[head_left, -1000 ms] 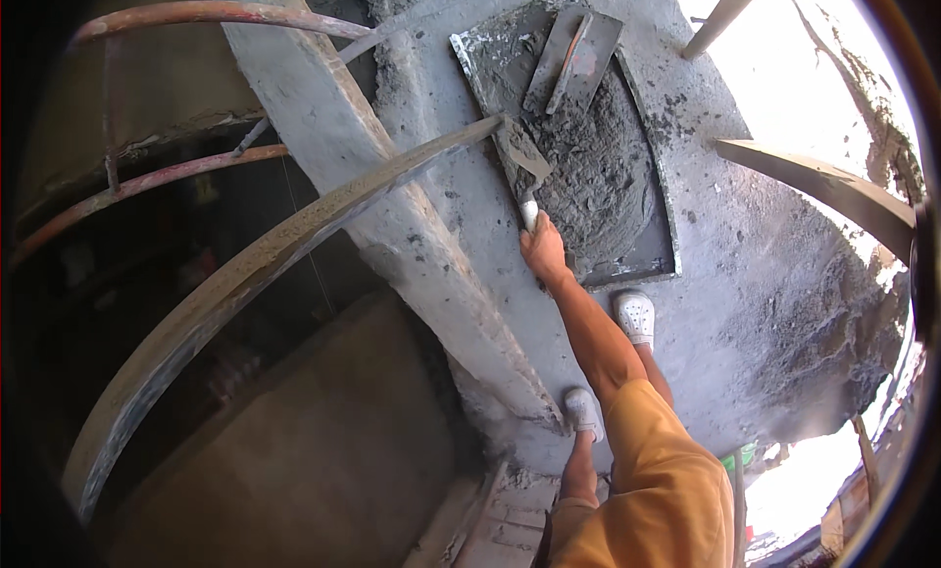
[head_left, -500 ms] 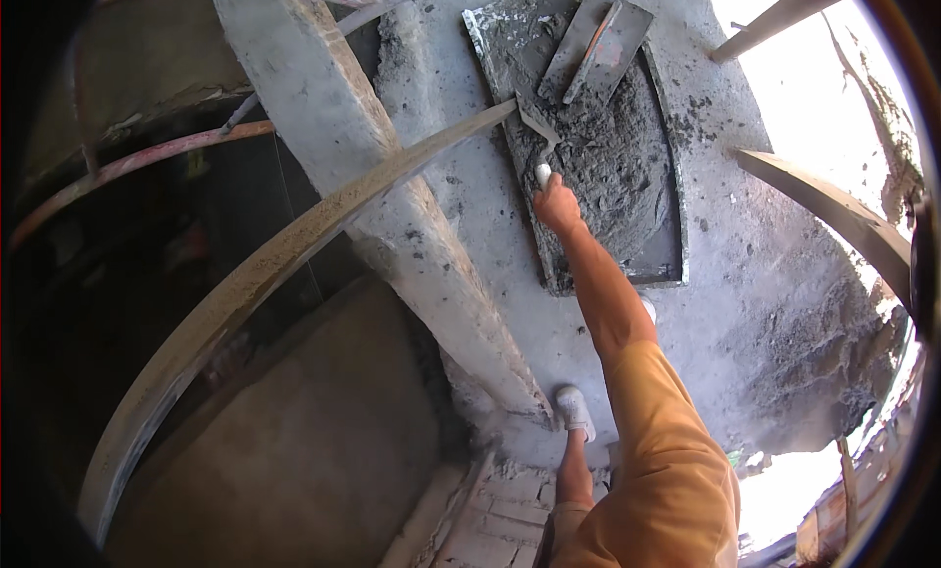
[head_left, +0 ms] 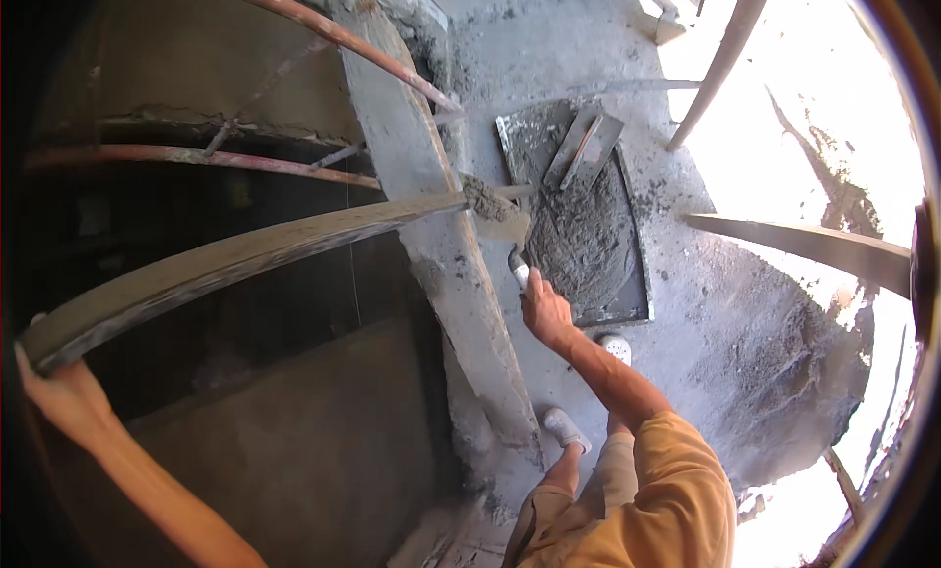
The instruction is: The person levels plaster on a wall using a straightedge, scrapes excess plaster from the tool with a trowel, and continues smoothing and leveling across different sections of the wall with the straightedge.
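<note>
My left hand (head_left: 64,392) grips the near end of a long, mortar-coated straightedge board (head_left: 245,259) at the lower left. My right hand (head_left: 546,313) is wrapped round the pale handle of a trowel (head_left: 502,233), which carries a lump of grey mortar (head_left: 490,203) at the board's far end. Below and right of the trowel lies a shallow tray (head_left: 642,264) holding wet mortar (head_left: 588,254). A flat float (head_left: 598,151) with a handle lies at the tray's far end.
A concrete beam (head_left: 456,303) borders a dark opening on the left, crossed by rusty pink pipes (head_left: 225,154). Another plank (head_left: 804,240) and an upright post (head_left: 716,68) stand at the right, where the concrete edge (head_left: 784,362) is jagged. My feet (head_left: 567,428) are beside the beam.
My left hand has come into view on the board. The trowel has moved up and left from over the tray, now carrying mortar. The view has swung, shifting the tray downward.
</note>
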A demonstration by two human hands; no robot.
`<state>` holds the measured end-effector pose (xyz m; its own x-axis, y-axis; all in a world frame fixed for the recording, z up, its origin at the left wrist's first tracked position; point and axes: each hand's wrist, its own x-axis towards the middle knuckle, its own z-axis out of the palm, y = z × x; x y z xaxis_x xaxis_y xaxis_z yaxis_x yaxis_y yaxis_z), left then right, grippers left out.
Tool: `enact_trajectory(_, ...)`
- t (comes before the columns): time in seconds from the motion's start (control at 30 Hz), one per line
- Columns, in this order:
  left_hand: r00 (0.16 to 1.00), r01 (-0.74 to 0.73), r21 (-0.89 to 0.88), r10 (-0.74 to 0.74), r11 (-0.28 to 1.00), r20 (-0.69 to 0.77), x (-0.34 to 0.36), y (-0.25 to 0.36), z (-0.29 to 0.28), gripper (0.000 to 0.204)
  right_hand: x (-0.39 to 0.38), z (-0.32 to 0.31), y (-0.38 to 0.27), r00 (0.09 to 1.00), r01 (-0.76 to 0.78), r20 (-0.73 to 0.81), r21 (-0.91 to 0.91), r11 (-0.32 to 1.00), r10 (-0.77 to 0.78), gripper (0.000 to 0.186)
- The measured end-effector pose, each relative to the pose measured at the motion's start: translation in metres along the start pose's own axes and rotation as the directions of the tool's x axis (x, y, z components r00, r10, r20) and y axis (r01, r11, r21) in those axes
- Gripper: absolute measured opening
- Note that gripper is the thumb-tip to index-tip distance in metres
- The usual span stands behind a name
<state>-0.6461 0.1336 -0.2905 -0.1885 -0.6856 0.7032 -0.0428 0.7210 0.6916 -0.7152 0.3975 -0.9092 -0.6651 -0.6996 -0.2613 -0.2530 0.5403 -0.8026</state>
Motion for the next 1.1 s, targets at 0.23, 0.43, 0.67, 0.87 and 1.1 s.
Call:
enact_trajectory(0.23,0.995,0.015,0.174,-0.032,0.985,0.093,-0.067,0.028,0.04,0.049,-0.101,-0.097,-0.127,0.995,0.037,-0.087,-0.024,0.999,-0.038,0.053)
enact_trajectory(0.43,0.898,-0.174,-0.077,0.19,0.982,0.397,-0.063,0.045,0.0,0.048,-0.195,-0.164,-0.266,0.967,0.207,-0.147,-0.02,0.978,-0.207,0.049)
enact_trajectory(0.67,0.76,-0.349,0.032,0.263,0.937,0.595,-0.052,0.07,-0.016,0.046,-0.259,-0.263,-0.381,0.897,0.389,-0.214,-0.04,0.921,-0.388,0.041)
enact_trajectory(0.87,0.684,-0.415,0.287,0.088,0.863,0.724,-0.045,0.102,-0.009,0.051,-0.303,-0.352,-0.48,0.796,0.528,-0.279,-0.113,0.842,-0.537,0.038)
enact_trajectory(1.1,0.69,-0.334,0.303,0.012,0.893,0.724,-0.046,0.101,0.013,0.052,-0.301,-0.454,-0.591,0.435,0.662,-0.38,-0.48,0.576,-0.816,0.04)
